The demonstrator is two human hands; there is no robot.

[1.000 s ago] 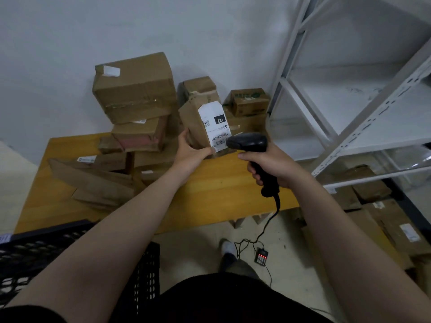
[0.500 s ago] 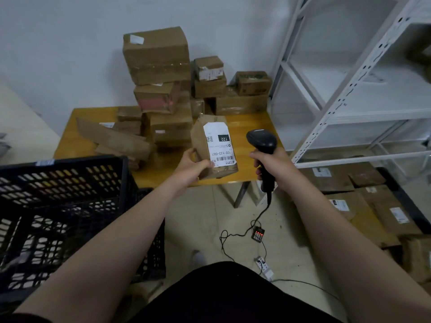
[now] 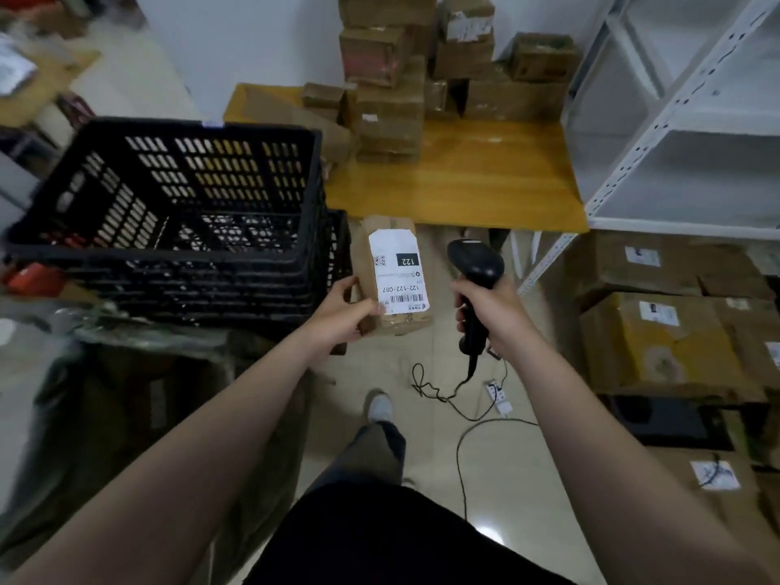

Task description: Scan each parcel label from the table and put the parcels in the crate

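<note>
Wearer's body, as it reaches my screen from the head camera. Left hand (image 3: 337,318) and right hand (image 3: 485,314): both bare. Left forearm (image 3: 190,449) and right forearm (image 3: 591,437): bare along the whole length I can see, down to the lower corners of the frame; any sleeve edge lies outside my view. Black top (image 3: 380,538): plain matte cloth filling the bottom centre, with a rounded upper outline. Trouser leg (image 3: 375,453): dark grey, loose-cut, with soft lengthwise folds. Shoe (image 3: 380,407): pale, round-toed, showing beyond the cuff; too blurred for me to tell laces or sole.
</note>
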